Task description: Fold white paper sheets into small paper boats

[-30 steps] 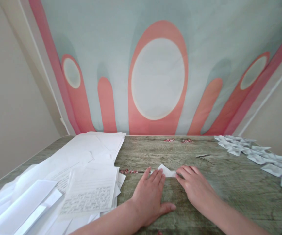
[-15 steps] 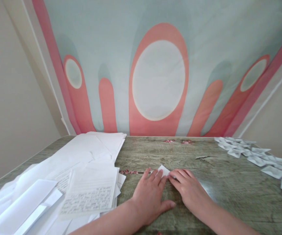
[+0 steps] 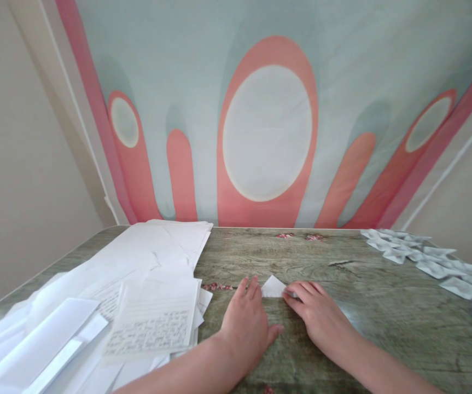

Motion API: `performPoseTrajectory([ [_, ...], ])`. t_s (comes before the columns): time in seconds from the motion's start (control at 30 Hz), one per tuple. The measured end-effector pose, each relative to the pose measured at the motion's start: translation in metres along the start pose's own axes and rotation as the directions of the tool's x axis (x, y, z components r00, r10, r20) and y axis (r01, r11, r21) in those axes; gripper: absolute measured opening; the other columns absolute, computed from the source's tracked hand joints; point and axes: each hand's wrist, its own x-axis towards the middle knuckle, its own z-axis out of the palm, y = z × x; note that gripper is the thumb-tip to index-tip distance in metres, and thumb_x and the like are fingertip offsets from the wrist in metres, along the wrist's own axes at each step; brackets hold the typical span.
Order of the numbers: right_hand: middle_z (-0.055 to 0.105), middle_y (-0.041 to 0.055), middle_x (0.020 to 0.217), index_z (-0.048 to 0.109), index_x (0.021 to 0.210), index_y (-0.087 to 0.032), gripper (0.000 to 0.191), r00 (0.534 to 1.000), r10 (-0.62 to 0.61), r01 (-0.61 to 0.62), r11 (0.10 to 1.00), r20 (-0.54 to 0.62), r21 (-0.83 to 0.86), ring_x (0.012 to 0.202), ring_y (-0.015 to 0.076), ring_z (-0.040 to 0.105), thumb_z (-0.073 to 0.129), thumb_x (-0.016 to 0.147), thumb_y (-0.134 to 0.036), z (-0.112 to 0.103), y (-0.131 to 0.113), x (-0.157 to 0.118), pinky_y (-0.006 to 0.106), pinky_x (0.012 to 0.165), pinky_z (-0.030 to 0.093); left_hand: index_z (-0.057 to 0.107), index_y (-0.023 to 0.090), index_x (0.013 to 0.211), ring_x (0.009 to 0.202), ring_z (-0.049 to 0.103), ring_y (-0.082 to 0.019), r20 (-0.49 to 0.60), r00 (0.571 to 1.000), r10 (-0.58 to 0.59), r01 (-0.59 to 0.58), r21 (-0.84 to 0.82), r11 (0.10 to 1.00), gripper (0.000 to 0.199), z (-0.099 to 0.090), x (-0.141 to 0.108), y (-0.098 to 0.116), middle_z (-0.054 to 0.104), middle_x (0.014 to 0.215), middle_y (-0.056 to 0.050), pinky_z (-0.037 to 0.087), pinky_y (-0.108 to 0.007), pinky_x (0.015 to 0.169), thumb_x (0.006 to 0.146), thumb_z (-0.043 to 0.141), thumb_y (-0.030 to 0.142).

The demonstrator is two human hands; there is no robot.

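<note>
A small white folded paper [image 3: 273,287] lies on the wood-patterned table, its visible part a triangle with the point away from me. My left hand [image 3: 247,323] rests flat at its left edge, fingers stretched forward and thumb spread to the right. At the right corner of the paper, my right hand [image 3: 315,309] has its fingers pressed together, closed on the paper. The fingers hide that corner.
Loose white sheets and handwritten pages [image 3: 149,323] cover the left side of the table [image 3: 383,328]. Several folded white paper pieces [image 3: 436,262] lie in rows at the right. A patterned backdrop [image 3: 203,109] stands behind the far edge.
My left hand has slid left and off the paper, so more of the folded triangle shows. The right hand stays at the paper's right corner.
</note>
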Motion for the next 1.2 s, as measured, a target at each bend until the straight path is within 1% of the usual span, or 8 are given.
performPoseTrajectory([
  [0.27,0.061,0.0045,0.093,0.064,0.097,-0.019,0.018,1.0,0.011,-0.012,1.0,0.016,0.025,0.09,0.0181,0.052,0.051,0.086,-0.013,-0.001,0.001,0.0,0.032,0.079,0.038,0.065,0.008,0.105,0.123,0.037,-0.031,-0.041,0.999,-0.01,0.01,0.007,1.0,0.045,0.007,0.0,-0.003,0.056,0.119,-0.019,0.021,-0.046,0.102,0.086,0.045,0.044],
  [0.43,0.06,0.005,0.096,0.063,0.098,-0.018,0.019,0.999,0.016,-0.017,0.999,0.043,0.031,0.089,0.0186,0.053,0.052,0.084,-0.011,-0.001,-0.001,-0.003,0.033,0.08,0.038,0.066,0.006,0.101,0.122,0.038,-0.03,-0.017,1.0,-0.005,0.004,-0.004,1.0,0.041,0.005,0.002,-0.004,0.057,0.117,-0.02,0.021,-0.043,0.103,0.086,0.048,0.039],
  [0.53,0.061,0.0057,0.095,0.063,0.098,-0.017,0.022,0.998,0.03,-0.03,1.0,0.047,-0.006,0.089,0.0195,0.053,0.052,0.082,-0.007,-0.002,-0.001,-0.004,0.034,0.081,0.037,0.067,0.008,0.102,0.122,0.037,-0.029,-0.008,1.0,-0.002,0.003,0.006,1.0,0.039,0.004,0.002,-0.004,0.057,0.117,-0.018,0.023,-0.042,0.102,0.086,0.049,0.039],
  [0.7,0.062,0.0055,0.087,0.066,0.087,-0.017,0.023,0.997,0.066,-0.065,0.997,0.037,-0.027,0.085,0.0191,0.054,0.049,0.08,-0.003,-0.004,0.003,-0.006,0.033,0.078,0.039,0.068,0.013,0.099,0.12,0.04,-0.03,-0.029,0.999,0.018,-0.017,0.023,1.0,0.033,0.006,0.004,-0.005,0.059,0.116,-0.016,0.026,-0.044,0.099,0.086,0.049,0.036],
  [0.87,0.061,0.005,0.087,0.067,0.086,-0.019,0.029,0.995,0.103,-0.1,0.984,-0.009,0.149,0.084,0.0185,0.055,0.045,0.076,-0.001,-0.005,0.008,-0.007,0.033,0.078,0.04,0.07,0.013,0.087,0.1,0.053,-0.027,-0.059,0.998,0.02,-0.023,-0.058,0.998,0.028,0.003,0.01,-0.013,0.066,0.093,-0.013,0.032,-0.041,0.093,0.084,0.052,0.034],
  [1.0,0.062,0.0027,0.088,0.066,0.084,-0.021,0.033,0.984,0.177,-0.166,0.939,-0.012,0.3,0.084,0.0177,0.056,0.041,0.076,-0.001,-0.006,0.011,-0.006,0.034,0.079,0.042,0.068,0.012,0.078,0.084,0.056,-0.024,-0.077,0.997,0.004,-0.014,-0.127,0.992,0.026,0.001,0.013,-0.023,0.063,0.077,-0.01,0.038,-0.039,0.084,0.084,0.053,0.033],
  [1.1,0.061,0.0023,0.09,0.065,0.084,-0.022,0.028,0.976,0.218,-0.195,0.91,-0.021,0.366,0.084,0.0178,0.057,0.042,0.079,-0.006,-0.004,0.012,-0.005,0.033,0.078,0.043,0.064,0.014,0.082,0.083,0.055,-0.023,-0.106,0.993,-0.059,0.035,-0.216,0.976,0.025,0.003,0.014,-0.03,0.062,0.082,-0.008,0.039,-0.038,0.08,0.085,0.051,0.035],
  [1.2,0.061,0.0036,0.094,0.062,0.087,-0.022,0.021,0.967,0.247,-0.205,0.891,-0.055,0.405,0.083,0.0183,0.058,0.044,0.082,-0.013,0.001,0.014,-0.004,0.033,0.076,0.045,0.058,0.018,0.096,0.09,0.053,-0.022,-0.131,0.983,-0.128,0.077,-0.337,0.939,0.025,0.008,0.014,-0.034,0.059,0.094,-0.006,0.039,-0.036,0.082,0.083,0.054,0.038],
])
